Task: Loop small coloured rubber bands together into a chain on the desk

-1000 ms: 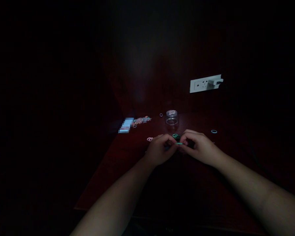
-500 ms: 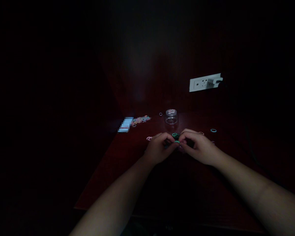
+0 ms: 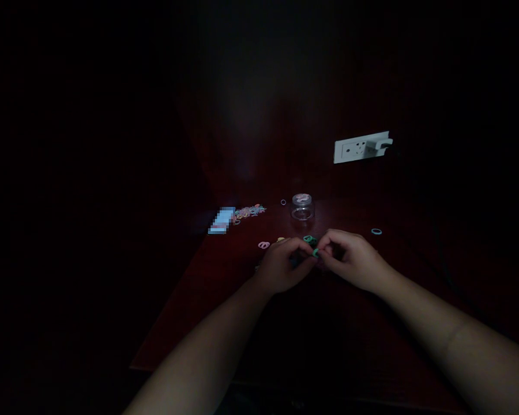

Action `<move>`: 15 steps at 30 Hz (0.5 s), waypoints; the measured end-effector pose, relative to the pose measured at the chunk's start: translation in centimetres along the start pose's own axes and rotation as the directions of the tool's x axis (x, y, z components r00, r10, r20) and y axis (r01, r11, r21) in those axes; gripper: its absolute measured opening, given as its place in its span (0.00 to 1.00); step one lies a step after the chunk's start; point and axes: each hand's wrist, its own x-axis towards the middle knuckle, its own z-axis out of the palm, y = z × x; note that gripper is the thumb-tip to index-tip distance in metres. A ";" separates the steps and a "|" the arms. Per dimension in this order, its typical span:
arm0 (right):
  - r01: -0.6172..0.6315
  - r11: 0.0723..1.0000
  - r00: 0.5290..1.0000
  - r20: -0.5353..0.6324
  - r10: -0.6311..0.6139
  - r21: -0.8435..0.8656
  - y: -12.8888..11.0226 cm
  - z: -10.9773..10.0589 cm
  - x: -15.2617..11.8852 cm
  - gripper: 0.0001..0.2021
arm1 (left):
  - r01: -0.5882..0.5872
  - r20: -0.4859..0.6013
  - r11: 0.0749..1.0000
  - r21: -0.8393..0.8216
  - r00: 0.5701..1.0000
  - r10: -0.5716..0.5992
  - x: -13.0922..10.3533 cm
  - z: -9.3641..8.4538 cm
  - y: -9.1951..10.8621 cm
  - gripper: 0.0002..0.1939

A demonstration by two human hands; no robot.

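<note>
Between my fingertips is a small green hair tie (image 3: 315,253). My left hand (image 3: 285,265) pinches it from the left, and my right hand (image 3: 348,258) pinches it from the right. Just beyond the fingers, more green hair ties (image 3: 309,238) lie on the dark red table. A pink pair of hair ties (image 3: 263,245) and a yellow one (image 3: 281,239) sit beside my left hand. Something purplish under my fingertips is too dark to make out.
A clear lidded jar (image 3: 302,208) stands behind my hands. Further left lie a heap of colourful hair ties (image 3: 249,211) and a lit phone (image 3: 222,220). A blue hair tie (image 3: 376,231) rests at right. The wall socket (image 3: 361,147) holds a plug.
The green hair tie has shifted slightly right between my fingers and looks more bunched up. My left fingertips have moved right, closer to my right hand.
</note>
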 end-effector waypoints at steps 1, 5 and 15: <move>-0.008 1.000 1.000 0.004 0.008 0.007 0.0 0.0 0.0 0.04 | 0.006 -0.002 1.000 -0.007 1.000 -0.006 0.0 0.0 0.0 0.04; -0.029 0.999 1.000 0.013 0.028 0.043 -0.1 0.1 -0.1 0.04 | 0.034 -0.007 0.999 -0.036 0.999 -0.034 0.0 0.1 0.1 0.04; -0.065 0.994 0.995 0.075 0.058 0.093 -0.3 0.2 -0.1 0.04 | 0.061 -0.051 0.997 -0.046 0.997 -0.063 0.1 0.2 0.0 0.03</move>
